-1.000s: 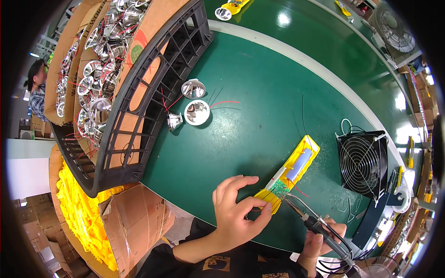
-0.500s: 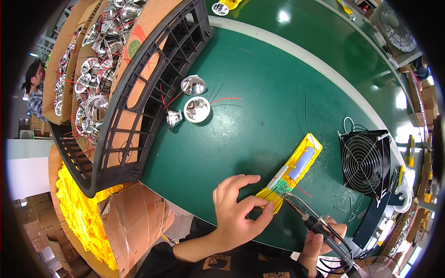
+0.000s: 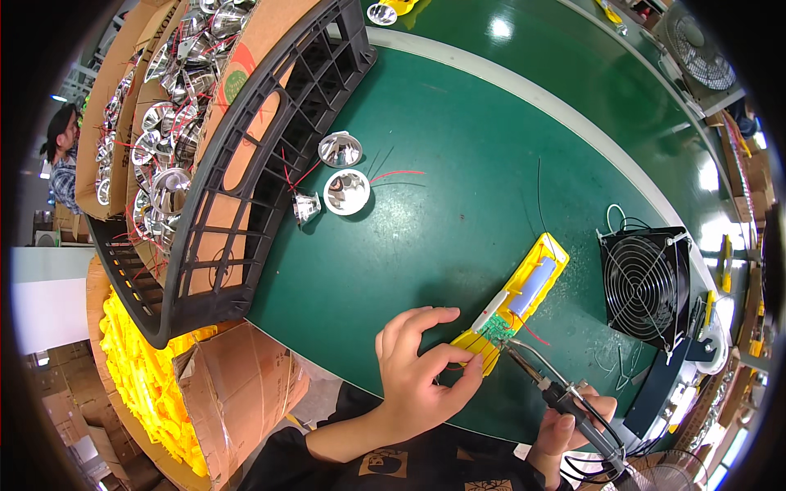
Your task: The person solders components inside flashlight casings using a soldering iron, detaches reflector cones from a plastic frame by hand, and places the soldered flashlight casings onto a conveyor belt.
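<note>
A yellow plastic flashlight housing (image 3: 554, 249) lies slantwise on the green table, holding a blue cylindrical battery (image 3: 532, 286) and a small green circuit board (image 3: 496, 329). Thumb and index finger of my left hand (image 3: 422, 364) pinch at the housing's near end; whether a thin wire is also between them I cannot tell. My right hand (image 3: 565, 430) grips a soldering iron (image 3: 573, 409) with a thin metal tube along it. Its tip is at the board's near right edge, touching or very close. Red and black wires stick out beside the board.
Three silver reflectors (image 3: 346, 192) with wires lie left of centre. A black crate (image 3: 237, 164) with cartons of reflectors (image 3: 171, 190) stands at left, above a carton of yellow plastic parts (image 3: 143, 385). At right stands a black fan (image 3: 645, 288), with wire scraps nearby.
The soldering iron and my right hand have shifted very slightly right. My left hand has stayed in place, and the housing has barely moved.
</note>
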Tool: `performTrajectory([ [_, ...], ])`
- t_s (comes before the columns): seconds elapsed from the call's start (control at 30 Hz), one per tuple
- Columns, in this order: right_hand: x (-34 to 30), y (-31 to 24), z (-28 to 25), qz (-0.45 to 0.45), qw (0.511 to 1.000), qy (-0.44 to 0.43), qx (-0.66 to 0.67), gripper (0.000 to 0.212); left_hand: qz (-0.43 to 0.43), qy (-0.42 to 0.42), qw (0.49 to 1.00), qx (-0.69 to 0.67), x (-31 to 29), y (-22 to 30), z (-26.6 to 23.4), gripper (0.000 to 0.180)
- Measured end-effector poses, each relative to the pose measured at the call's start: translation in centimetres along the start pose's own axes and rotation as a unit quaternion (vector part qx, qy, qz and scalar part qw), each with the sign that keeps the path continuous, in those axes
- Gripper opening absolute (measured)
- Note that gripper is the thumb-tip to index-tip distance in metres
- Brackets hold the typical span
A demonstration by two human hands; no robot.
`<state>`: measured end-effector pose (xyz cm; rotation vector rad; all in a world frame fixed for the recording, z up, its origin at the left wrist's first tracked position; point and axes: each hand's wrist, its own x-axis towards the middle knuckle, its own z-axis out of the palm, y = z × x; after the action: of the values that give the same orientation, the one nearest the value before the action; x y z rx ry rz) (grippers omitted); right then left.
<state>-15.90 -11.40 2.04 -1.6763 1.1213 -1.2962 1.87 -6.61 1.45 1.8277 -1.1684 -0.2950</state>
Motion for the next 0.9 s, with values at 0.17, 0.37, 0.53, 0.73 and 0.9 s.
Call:
performTrajectory([
  [0.17, 0.0, -0.4, 0.3, 0.027, 0.999, -0.015, 0.023, 0.047, 0.001, 0.003, 1.0, -0.001, -0.1, 0.0, 0.0, 0.011],
  [0.37, -0.3, -0.4, -0.1, 0.05, 0.998, -0.037, 0.006, 0.047, 0.002, 0.003, 1.0, 0.004, -0.3, 0.0, 0.1, 0.011],
  [0.53, 0.3, -0.9, 0.6, 0.006, 0.998, 0.07, 0.01, 0.047, -0.003, 0.005, 1.0, -0.002, -0.1, -0.2, 0.2, 0.011],
  [0.73, -0.4, 1.0, -1.9, -0.025, 0.993, 0.107, 0.043, 0.044, 0.0, 0.012, 1.0, 0.005, 0.3, 0.1, -0.1, 0.01],
  [0.9, -1.6, 1.5, -3.5, 0.037, 0.988, 0.111, 0.099, 0.039, 0.004, 0.016, 1.0, 0.01, -0.1, 0.2, 0.3, 0.01],
])
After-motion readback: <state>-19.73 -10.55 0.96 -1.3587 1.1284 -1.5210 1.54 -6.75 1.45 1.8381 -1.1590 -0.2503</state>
